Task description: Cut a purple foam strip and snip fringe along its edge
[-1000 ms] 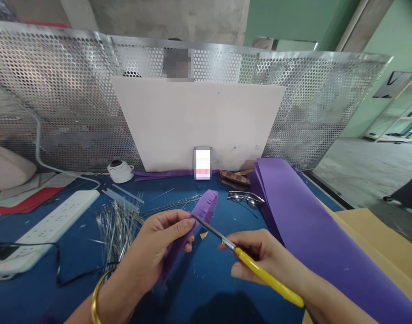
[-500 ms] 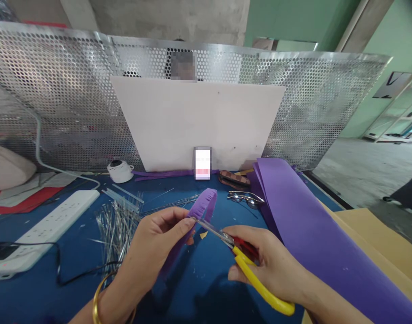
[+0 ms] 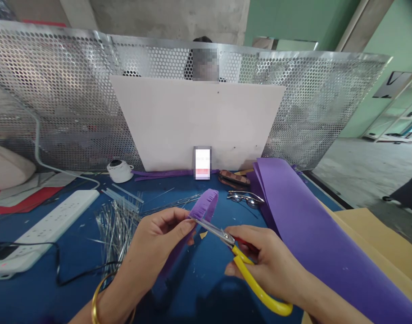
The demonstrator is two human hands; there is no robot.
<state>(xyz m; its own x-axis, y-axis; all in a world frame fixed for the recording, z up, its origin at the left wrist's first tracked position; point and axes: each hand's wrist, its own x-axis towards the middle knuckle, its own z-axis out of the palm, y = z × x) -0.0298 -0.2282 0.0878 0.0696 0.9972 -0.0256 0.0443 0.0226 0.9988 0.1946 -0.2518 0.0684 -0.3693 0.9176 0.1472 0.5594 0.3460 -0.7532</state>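
Note:
My left hand pinches a narrow purple foam strip with a fringed edge, holding it above the blue table. My right hand grips yellow-handled scissors; their metal blades reach left and meet the strip just by my left fingertips. A gold bangle circles my left wrist. The lower part of the strip is hidden behind my left hand.
Purple foam sheets lie stacked at the right over cardboard. A bundle of thin wires, a white power strip, glasses, a white cup and a phone stand around. A perforated metal screen and white board back the table; a person sits behind.
The scissor handles opened and shifted slightly; the blades stay at the strip's edge. The strip has crept a little. The person behind the screen moved right.

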